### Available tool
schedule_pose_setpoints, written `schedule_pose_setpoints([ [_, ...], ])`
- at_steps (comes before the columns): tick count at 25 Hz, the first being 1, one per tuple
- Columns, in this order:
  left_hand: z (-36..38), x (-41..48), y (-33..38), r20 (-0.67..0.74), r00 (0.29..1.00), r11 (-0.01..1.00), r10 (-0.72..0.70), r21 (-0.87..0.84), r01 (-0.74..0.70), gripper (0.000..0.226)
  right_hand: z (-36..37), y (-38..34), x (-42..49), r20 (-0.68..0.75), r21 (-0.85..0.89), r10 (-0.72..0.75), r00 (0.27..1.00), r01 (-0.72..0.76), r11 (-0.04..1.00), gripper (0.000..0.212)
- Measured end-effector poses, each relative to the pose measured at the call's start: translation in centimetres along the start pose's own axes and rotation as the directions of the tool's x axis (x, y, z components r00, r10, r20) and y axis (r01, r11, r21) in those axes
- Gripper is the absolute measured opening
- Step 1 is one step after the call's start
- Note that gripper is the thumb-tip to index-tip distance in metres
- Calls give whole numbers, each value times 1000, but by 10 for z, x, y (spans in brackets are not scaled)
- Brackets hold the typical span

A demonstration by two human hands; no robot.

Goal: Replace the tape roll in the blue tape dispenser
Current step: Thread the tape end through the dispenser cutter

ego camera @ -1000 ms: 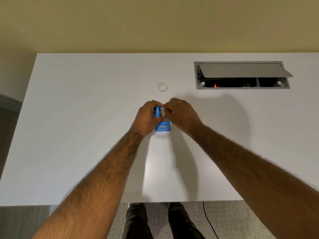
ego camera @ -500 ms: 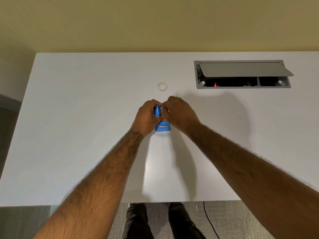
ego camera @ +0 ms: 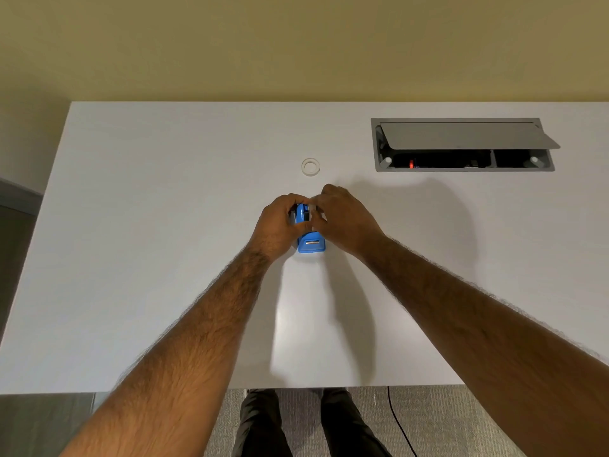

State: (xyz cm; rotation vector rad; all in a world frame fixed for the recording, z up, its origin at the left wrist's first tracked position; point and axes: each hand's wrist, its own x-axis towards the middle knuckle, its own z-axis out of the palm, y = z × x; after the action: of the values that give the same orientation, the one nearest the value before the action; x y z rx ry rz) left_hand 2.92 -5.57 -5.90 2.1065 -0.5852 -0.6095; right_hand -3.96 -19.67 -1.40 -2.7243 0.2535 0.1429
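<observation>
The blue tape dispenser (ego camera: 309,240) stands near the middle of the white counter (ego camera: 131,258), its cutter end pointing toward the near edge. Both bare hands meet over its far half. The left hand (ego camera: 280,225) wraps the dispenser's left side, fingers curled over the top and thumb pressed along the body, so this grip is clenched on the dispenser and steadies it against the counter. The right hand (ego camera: 344,219) comes in from the right side; its thumb and first fingers pinch together at the top of the dispenser, where a small pale piece shows between the fingertips. It is too small and too covered to tell whether that piece is a tape roll, a core, or a strip of tape, so what this pinching grip grasps cannot be told. Only the near end of the dispenser, with a pale label or slot on it, is plainly visible below the two hands.

A small clear tape ring (ego camera: 310,166) lies flat by itself on the counter, beyond the hands toward the far edge, apart from them and from the dispenser. Toward the far right corner a grey cable hatch (ego camera: 461,145) is set into the counter, its lid propped open, with a red light inside
</observation>
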Motion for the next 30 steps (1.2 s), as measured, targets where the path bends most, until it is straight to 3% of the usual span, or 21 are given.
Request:
schedule_pose_setpoints([
  [10,3,0,0,18,1000,1000,-20,-14,20,46,-3,-1,0,14,-46,-21,1000,22,999,21],
  [30,-1,5,-1,17,1000,998,-26,-56,27,40,1,0,3,-25,-14,-7,1000,6,1000,22],
])
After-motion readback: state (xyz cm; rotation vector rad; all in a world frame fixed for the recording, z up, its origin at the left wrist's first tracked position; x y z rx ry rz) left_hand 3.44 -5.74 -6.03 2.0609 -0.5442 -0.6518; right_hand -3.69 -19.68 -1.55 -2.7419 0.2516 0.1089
